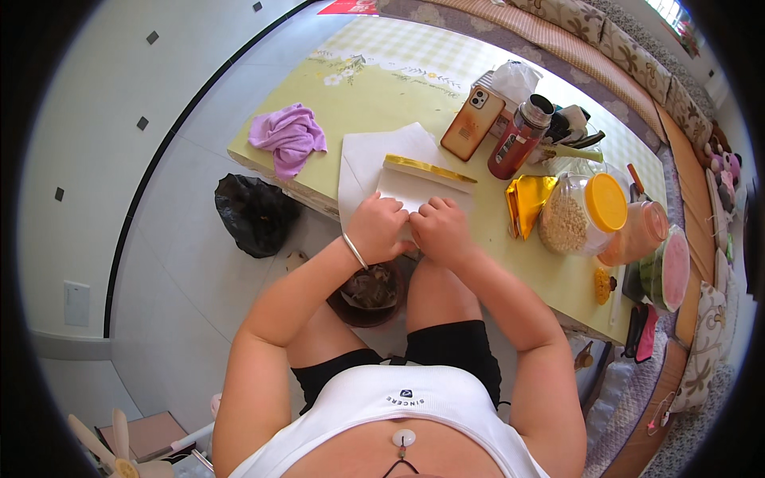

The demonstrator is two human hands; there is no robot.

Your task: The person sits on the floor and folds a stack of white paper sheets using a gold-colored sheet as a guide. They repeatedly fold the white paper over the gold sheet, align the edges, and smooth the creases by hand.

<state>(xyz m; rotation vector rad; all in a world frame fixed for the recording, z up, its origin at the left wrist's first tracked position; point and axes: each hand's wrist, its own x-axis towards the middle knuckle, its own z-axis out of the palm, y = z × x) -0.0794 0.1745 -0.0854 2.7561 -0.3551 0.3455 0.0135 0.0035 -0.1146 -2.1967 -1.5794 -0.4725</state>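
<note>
Both my hands are close together at the table's near edge, on a white sheet of paper (406, 191) with a shiny gold band along its far side. My left hand (378, 229), below a silver bangle, has its fingers curled over the sheet's near edge. My right hand (440, 229) pinches the same edge just beside it, and the thumbs nearly meet. Part of the near edge is hidden by the fingers. Beneath the sheet lies a larger white paper (358, 163), flat on the pale yellow-green tabletop (319, 88). Folded gold foil pieces (527, 203) sit to the right.
On the table are a purple cloth (288, 139), a phone (473, 123), an uncapped red flask (519, 139), a jar with a yellow lid (567, 215), a pinkish container (635, 233) and cut watermelon (676, 269). A black bag (251, 215) and a bin (368, 296) stand below.
</note>
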